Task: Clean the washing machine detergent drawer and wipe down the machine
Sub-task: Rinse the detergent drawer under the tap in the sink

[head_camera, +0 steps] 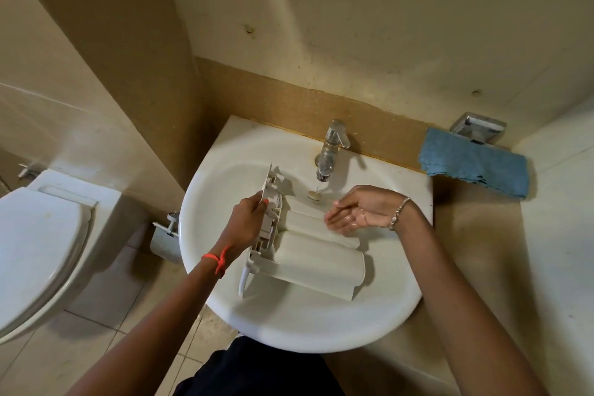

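The white detergent drawer [316, 262] lies upside down in the white sink [289, 321], its front panel to the left. My left hand [249, 219] grips that front panel by its edge. Wet and palm up, my right hand [356, 212] hovers with straight fingers just above the drawer's far side. A thin stream of water runs from the chrome tap [329, 151] down toward the drain [313, 195]. A blue cloth [475, 164] lies on the counter to the right of the sink.
A white toilet [38, 247] with its lid down stands at the left. A chrome soap holder [479, 128] is fixed to the wall behind the cloth. A beige counter [475, 251] runs to the right of the sink. Tiled floor lies below.
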